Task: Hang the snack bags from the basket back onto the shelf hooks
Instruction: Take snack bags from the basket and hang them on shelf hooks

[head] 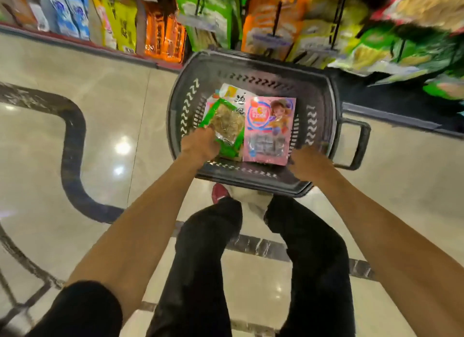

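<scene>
A dark plastic basket (pixel 324 103) stands on the floor in front of my legs. Inside lie a green snack bag (pixel 227 121), a pink bag with a cartoon girl (pixel 270 130) and a white bag (pixel 236 92) partly under them. My left hand (pixel 199 144) reaches into the basket and grips the near edge of the green bag. My right hand (pixel 307 162) rests at the basket's near right rim beside the pink bag's corner; whether it holds the bag or the rim is unclear. Shelf hooks (pixel 277 16) with hanging snack bags rise behind the basket.
Boxed goods (pixel 120 22) fill a low shelf at the upper left. Green and yellow bags (pixel 391 47) hang out from the shelf at the upper right, above the basket's side handle (pixel 356 145). Glossy tiled floor (pixel 105 125) spreads to the left. A red shoe (pixel 219 192) shows under the basket.
</scene>
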`<move>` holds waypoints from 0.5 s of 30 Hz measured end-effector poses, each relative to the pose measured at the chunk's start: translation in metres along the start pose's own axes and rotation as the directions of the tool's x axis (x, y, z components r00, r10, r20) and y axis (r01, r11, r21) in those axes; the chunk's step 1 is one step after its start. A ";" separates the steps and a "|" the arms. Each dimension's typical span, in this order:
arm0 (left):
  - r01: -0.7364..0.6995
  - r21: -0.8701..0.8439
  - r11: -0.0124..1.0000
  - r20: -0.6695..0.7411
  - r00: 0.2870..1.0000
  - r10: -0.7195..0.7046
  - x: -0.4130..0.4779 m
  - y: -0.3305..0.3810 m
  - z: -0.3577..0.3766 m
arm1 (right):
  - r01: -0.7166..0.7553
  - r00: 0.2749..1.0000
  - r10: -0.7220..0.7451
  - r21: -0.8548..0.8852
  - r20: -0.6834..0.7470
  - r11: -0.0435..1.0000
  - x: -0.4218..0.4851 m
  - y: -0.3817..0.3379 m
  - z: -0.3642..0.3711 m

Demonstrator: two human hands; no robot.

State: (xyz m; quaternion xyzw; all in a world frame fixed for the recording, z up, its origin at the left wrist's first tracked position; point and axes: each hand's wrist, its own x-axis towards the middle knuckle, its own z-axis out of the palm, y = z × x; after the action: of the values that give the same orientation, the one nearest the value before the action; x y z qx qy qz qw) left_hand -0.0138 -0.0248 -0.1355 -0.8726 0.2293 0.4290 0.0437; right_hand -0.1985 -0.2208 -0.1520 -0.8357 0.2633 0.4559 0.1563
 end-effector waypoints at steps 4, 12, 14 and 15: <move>0.039 -0.022 0.999 0.029 0.999 -0.039 0.078 -0.011 0.043 | -0.007 1.000 0.005 0.075 0.025 0.997 0.080 0.002 0.044; 0.100 -0.218 0.971 -0.013 0.994 -0.105 0.204 -0.031 0.111 | -0.146 0.980 0.189 0.443 -0.054 0.884 0.190 0.016 0.103; 0.111 -0.264 0.958 -0.041 0.991 -0.126 0.224 -0.036 0.124 | -0.188 0.942 0.325 0.666 -0.087 0.722 0.200 0.016 0.116; 0.119 -0.292 0.949 -0.054 0.989 -0.140 0.232 -0.038 0.129 | -0.183 0.911 0.396 0.747 -0.117 0.640 0.202 0.013 0.121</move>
State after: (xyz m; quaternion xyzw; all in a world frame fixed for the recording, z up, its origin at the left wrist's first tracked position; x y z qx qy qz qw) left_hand 0.0305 -0.0398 -0.3994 -0.8981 0.1080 0.4215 -0.0643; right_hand -0.1984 -0.2312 -0.3874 -0.7062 0.5711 0.2164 0.3582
